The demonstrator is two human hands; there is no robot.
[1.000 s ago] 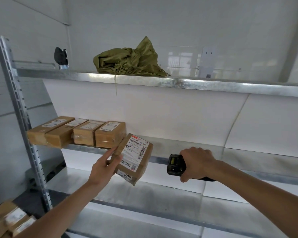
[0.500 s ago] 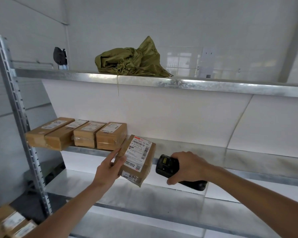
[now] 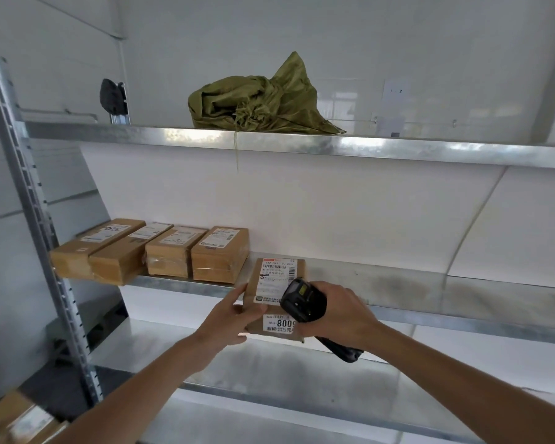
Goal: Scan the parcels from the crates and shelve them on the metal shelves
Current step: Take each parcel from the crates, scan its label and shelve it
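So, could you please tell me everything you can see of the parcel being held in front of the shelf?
The parcel is a small brown cardboard box, held slightly tilted before the middle shelf, right of four shelved boxes. A white shipping label with barcodes covers its face, and a lower sticker reads 8009. The left hand grips its left edge; the right hand holds a black scanner over its right side.

Parcel stockroom: galvanised metal shelves (image 3: 302,145), labelled cardboard parcels (image 3: 220,254) in a row, handheld scanner (image 3: 303,301), white walls.
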